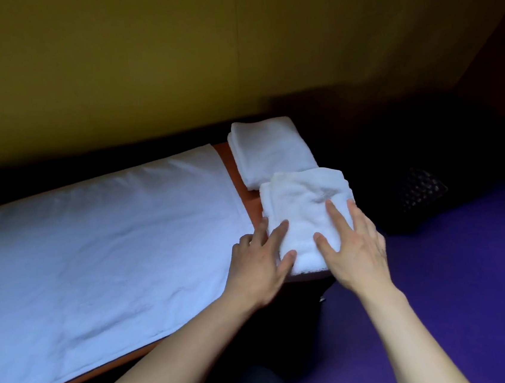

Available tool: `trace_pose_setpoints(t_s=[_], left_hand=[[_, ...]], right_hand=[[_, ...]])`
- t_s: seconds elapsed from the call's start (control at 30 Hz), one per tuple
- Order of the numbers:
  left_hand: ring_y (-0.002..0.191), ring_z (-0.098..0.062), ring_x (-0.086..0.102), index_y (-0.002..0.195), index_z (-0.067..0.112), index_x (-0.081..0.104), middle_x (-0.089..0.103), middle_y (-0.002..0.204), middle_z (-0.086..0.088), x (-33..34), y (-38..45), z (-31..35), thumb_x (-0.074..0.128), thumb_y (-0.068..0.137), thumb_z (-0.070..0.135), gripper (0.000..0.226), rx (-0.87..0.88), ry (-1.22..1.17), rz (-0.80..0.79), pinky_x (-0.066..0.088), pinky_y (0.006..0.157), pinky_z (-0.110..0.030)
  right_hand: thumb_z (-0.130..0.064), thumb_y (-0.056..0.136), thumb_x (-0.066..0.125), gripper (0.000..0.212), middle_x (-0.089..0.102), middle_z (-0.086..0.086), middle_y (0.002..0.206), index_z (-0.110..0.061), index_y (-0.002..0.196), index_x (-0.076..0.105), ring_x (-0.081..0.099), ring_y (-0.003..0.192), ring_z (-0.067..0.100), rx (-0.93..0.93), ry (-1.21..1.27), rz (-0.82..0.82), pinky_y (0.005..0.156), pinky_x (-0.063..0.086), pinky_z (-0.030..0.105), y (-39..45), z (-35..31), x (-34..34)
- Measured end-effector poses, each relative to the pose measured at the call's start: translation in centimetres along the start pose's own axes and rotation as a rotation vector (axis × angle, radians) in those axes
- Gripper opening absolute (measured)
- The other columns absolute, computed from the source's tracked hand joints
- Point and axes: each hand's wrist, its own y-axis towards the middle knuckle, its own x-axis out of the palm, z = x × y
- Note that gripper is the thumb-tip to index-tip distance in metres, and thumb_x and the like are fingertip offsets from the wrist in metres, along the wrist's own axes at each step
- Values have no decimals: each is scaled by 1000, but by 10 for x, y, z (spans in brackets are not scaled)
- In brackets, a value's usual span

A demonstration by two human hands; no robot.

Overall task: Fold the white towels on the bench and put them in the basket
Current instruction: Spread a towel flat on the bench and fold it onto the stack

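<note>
My left hand (260,263) and right hand (351,243) lie flat, fingers spread, on the soft folded white towel (305,204). It looks light and floppy. I think I should scoop it up from both sides for the dark woven basket (421,195).

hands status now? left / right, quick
Left hand: open, fingers straight, resting on the left edge of the near folded towel.
Right hand: open, fingers straight, pressing flat on the same towel.
</note>
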Motion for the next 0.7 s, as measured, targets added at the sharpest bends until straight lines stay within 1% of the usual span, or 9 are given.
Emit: trace_pose_setpoints(t_s=[0.07, 0.13, 0.2, 0.27, 0.33, 0.4, 0.53, 0.6, 0.7], left_hand=[[139, -25, 34, 158, 39, 19, 21, 165, 4, -3, -14, -6, 18, 97, 63, 65, -1, -21, 30, 24, 115, -37], [143, -24, 33, 156, 35, 28, 28, 163, 4, -3, -32, -20, 15, 91, 66, 73, -30, -12, 29, 22, 116, -36], [145, -28, 33, 153, 30, 38, 31, 163, -1, 4, -49, -40, 28, 88, 68, 76, -18, 81, -1, 24, 118, -40], [142, -35, 43, 149, 26, 46, 39, 160, -8, 12, -61, -58, 47, 83, 63, 75, 61, 233, -23, 35, 115, -47], [133, -36, 54, 145, 25, 52, 48, 153, -10, 17, -63, -66, 63, 77, 58, 75, 97, 352, -42, 46, 107, -48], [129, -33, 58, 142, 28, 55, 53, 149, -8, 17, -61, -68, 71, 76, 59, 74, 110, 375, -27, 50, 102, -46], [122, -29, 62, 133, 33, 60, 59, 143, 0, 15, -64, -69, 52, 92, 51, 45, 152, 329, 84, 53, 91, -40], [115, -29, 64, 124, 29, 63, 62, 138, 1, 19, -64, -69, 60, 91, 41, 35, 142, 313, 174, 52, 83, -39], [104, -30, 67, 106, 18, 67, 68, 125, -2, 23, -60, -66, 73, 78, 17, 29, 155, 329, 247, 51, 74, -37]], right_hand=[[-55, 95, 52, 68, 14, 2, 168, -38, 157, 29, 18, 151, 25, 7, -5, 14, 121, 19, 45, 3, -4, -4], [-45, 93, 61, 65, 27, 7, 163, -29, 153, 40, 25, 148, 29, -1, 12, 99, 120, 22, 47, 3, -11, -7], [-32, 91, 67, 58, 40, 11, 155, -21, 146, 51, 35, 141, 32, -47, 55, 221, 115, 28, 50, 3, -21, -7], [-27, 91, 63, 49, 49, 11, 146, -17, 139, 57, 42, 133, 32, -99, 109, 300, 110, 33, 50, 3, -35, -4], [-27, 89, 57, 46, 56, 11, 136, -16, 133, 61, 48, 124, 32, -163, 138, 322, 104, 36, 47, 4, -54, -3], [-26, 86, 55, 44, 60, 10, 126, -16, 128, 64, 53, 115, 32, -240, 126, 301, 96, 39, 46, 7, -75, -2], [-27, 86, 53, 40, 64, 9, 113, -16, 122, 66, 57, 101, 34, -357, 126, 171, 89, 43, 45, 19, -109, -2], [-25, 88, 55, 37, 64, 10, 112, -16, 123, 65, 56, 102, 35, -350, 98, 42, 90, 44, 44, 29, -120, 0], [-23, 92, 56, 36, 63, 8, 116, -17, 127, 63, 56, 107, 32, -318, 60, -121, 92, 45, 40, 42, -136, -2]])
